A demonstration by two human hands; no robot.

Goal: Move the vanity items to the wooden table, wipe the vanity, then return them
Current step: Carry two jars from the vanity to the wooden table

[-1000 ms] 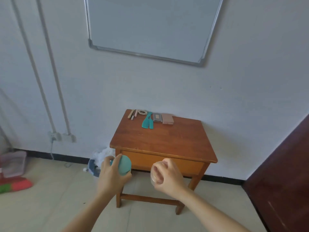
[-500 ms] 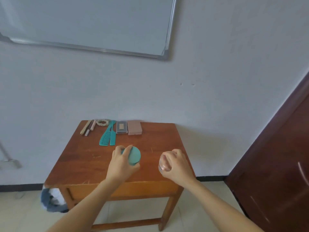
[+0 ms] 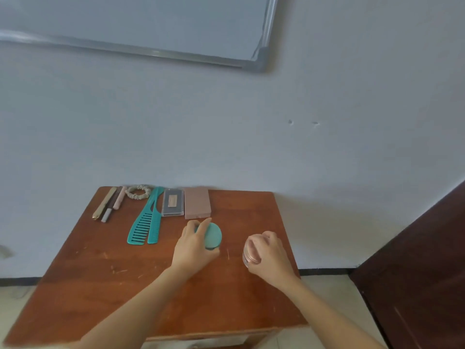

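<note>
The wooden table (image 3: 100,280) stands against the wall below me. My left hand (image 3: 192,245) grips a round teal compact (image 3: 214,235) just above the tabletop, near the middle. My right hand (image 3: 270,253) holds a clear round jar with a pinkish inside (image 3: 251,251) over the table's right side. Along the back edge lie slim makeup pens (image 3: 107,205), a pale scrunchie (image 3: 138,191), two teal combs (image 3: 146,222), a clear flat case (image 3: 172,202) and a pink palette (image 3: 197,202). The vanity is out of view.
A whiteboard (image 3: 141,23) hangs on the wall above the table. A dark brown door (image 3: 422,278) stands at the right. Pale floor tiles (image 3: 324,285) show past the table's right edge.
I have come closer to the table. Both hands moved forward from in front of its near edge to over its top, still holding the compact and the jar.
</note>
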